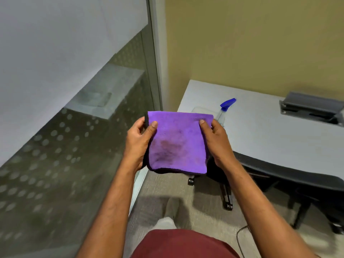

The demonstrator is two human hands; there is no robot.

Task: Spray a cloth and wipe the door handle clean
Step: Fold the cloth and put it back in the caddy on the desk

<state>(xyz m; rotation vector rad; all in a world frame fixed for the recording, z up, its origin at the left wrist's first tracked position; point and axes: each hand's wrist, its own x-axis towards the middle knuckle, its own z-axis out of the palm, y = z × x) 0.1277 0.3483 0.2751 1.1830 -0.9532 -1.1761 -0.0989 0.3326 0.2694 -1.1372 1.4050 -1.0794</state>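
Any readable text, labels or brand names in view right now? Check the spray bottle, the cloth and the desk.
None can be read.
Spray bottle: clear body, blue trigger, no label visible.
Purple cloth: plain, only dark smudges.
Desk and its cable box: no markings legible.

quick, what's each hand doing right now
Left hand: closed on the left edge of the purple cloth, thumb on top.
Right hand: closed on the cloth's right edge, thumb on top.
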